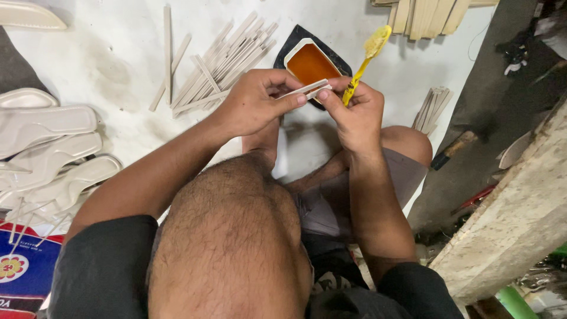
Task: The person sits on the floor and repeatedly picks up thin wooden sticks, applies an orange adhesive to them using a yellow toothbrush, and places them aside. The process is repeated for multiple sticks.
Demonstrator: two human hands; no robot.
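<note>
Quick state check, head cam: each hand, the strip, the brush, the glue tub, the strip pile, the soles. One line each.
left hand: pinching a pale strip
right hand: gripping the brush, also touching the strip
pale strip: held between both hands, off the floor
yellow toothbrush: upright, bristles coated
glue tub: open, amber liquid inside
strip pile: loose on the floor, fanned
white insoles: stacked overlapping, at left

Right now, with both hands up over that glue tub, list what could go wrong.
1. The right hand pinches the yellow brush and the strips at once; the coated bristles could smear glue on fingers.
2. The open tub of amber glue sits just beyond the hands; a dropped strip may land in it.
3. The left hand grips only the strips' end, so they may slip.
</note>
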